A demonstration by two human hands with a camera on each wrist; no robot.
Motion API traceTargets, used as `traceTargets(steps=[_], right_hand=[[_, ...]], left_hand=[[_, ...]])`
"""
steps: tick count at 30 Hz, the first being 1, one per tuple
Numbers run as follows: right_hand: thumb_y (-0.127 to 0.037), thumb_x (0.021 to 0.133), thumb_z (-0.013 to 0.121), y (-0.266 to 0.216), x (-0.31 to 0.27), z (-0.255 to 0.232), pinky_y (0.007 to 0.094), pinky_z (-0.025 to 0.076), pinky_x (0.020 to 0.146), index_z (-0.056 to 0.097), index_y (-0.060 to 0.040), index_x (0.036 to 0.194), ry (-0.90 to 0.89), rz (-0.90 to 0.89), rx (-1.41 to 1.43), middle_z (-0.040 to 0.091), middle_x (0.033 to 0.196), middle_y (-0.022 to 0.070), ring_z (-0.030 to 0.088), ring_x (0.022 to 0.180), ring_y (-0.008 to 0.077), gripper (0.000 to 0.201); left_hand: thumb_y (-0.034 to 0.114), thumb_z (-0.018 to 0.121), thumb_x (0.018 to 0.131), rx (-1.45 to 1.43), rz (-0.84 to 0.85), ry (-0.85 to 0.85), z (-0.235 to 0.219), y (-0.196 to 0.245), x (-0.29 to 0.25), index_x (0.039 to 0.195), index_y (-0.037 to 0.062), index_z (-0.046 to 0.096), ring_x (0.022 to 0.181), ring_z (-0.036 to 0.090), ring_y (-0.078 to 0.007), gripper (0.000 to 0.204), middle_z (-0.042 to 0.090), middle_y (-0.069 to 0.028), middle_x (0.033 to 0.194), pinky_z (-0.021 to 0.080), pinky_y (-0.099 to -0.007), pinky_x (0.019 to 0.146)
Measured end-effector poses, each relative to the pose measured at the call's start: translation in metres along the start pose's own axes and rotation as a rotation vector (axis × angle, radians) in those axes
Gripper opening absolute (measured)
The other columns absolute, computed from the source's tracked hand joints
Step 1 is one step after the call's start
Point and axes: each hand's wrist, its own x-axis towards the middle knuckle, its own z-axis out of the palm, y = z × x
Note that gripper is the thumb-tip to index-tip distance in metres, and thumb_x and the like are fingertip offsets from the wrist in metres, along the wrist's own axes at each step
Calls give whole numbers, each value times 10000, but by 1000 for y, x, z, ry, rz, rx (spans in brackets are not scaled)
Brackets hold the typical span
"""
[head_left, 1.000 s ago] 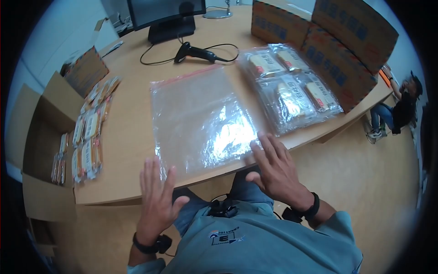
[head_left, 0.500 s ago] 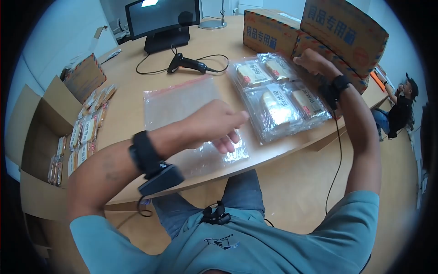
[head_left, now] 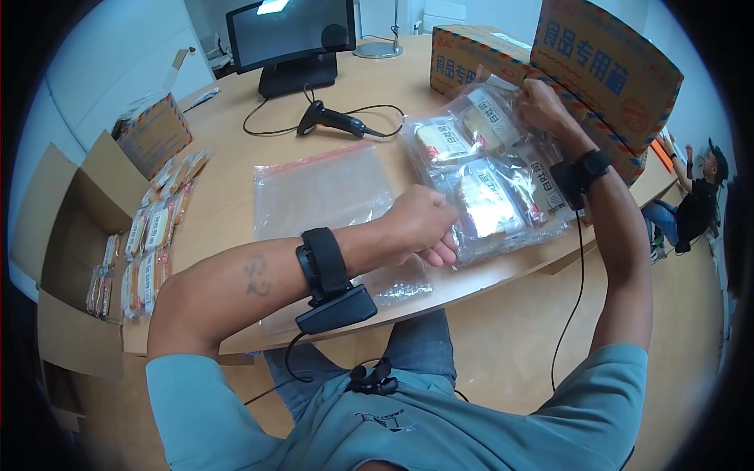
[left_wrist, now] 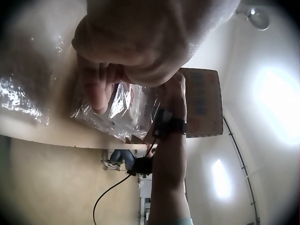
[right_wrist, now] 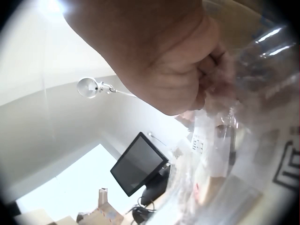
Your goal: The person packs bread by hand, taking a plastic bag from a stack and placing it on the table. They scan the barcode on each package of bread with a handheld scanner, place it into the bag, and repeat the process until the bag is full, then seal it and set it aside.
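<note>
A clear plastic bag of packaged bread (head_left: 491, 196) lies at the right of the table, with several labelled packs showing through its shiny film. My right hand (head_left: 542, 106) grips the film at the bag's far right corner, which is raised a little. In the right wrist view the curled fingers (right_wrist: 218, 70) pinch crumpled film. At the bag's near left edge my left hand (head_left: 424, 224) has its fingers curled and its thumb at the film. An empty zip bag (head_left: 322, 188) lies flat beneath my left forearm, its red seal strip toward the back.
Cardboard boxes (head_left: 605, 71) stand just behind the right hand. A barcode scanner (head_left: 330, 119) with its cable and a monitor (head_left: 292, 43) are at the back. Bread packs (head_left: 157, 224) lie at the left beside an open carton (head_left: 71, 228). Someone sits beyond the table's right edge.
Both hands have left the empty bag and moved right to the bag of bread. The right hand has taken its far corner and lifted it slightly; the left has come to its near edge.
</note>
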Motion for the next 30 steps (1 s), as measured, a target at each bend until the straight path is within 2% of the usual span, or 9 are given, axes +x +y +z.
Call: traceTargets(steps=[2,7,10,16,19,21,23,25,30], right_hand=[[-108,882,547,-1,-1,-7,343,478,572,546,-1,786,148,-168,29,628,726,106,601,647,178,143],[-143,918,565,-29,9,-19,378,460,629,531,-3,821,263,-209,30,535,712,54,533,732,164,174],[-239,1007,548,-82,18,-18,234,397,470,519,-65,844,183,-343,625,523,725,-4,476,579,52,240],[-216,975,551,-240,14,-10,277,427,465,530,-69,881,67,-501,761,550,776,19,535,584,116,176],[-241,1001,514,-307,98,44,265,494,487,555,-28,1016,43,-743,404,633,853,67,645,680,135,218],[-187,967,539,-389,49,37,274,503,492,556,-13,1041,-298,-379,856,633,854,75,644,675,142,189],[-142,932,568,-442,82,88,286,504,484,578,3,993,17,-813,410,637,811,82,646,641,163,157],[-132,926,585,-493,61,103,297,503,473,596,18,927,-280,-650,924,650,775,94,659,630,189,151],[-198,952,570,-583,84,200,332,527,473,638,36,877,-273,-876,602,665,779,128,683,644,219,254]], left_hand=[[170,531,954,-27,39,43,-5,-2,-8,966,-53,567,637,696,-225,227,645,-155,788,572,-288,495],[198,550,961,-204,193,123,-36,-20,-39,962,-75,561,664,695,-239,273,659,-181,836,594,-313,581],[187,565,926,-345,284,269,-66,-35,-77,890,-45,554,656,683,-231,235,641,-150,757,572,-335,532],[175,480,998,-569,430,569,-135,-52,-175,1255,3,401,1002,653,-257,319,566,-161,1193,583,-517,823],[133,522,923,-580,495,808,-180,-64,-228,1109,22,537,932,664,-274,217,623,-128,1002,574,-497,746],[128,530,912,-614,520,942,-216,-73,-262,1095,35,518,959,654,-299,204,619,-136,994,583,-487,736],[129,530,911,-638,553,1041,-250,-79,-294,1068,44,511,969,648,-310,180,617,-142,987,587,-475,727],[135,520,917,-545,499,1215,-299,-92,-321,990,52,494,909,655,-315,114,610,-156,988,595,-465,701],[154,502,941,-465,338,1212,-404,-142,-365,980,50,464,817,659,-315,117,597,-163,994,596,-448,662]])
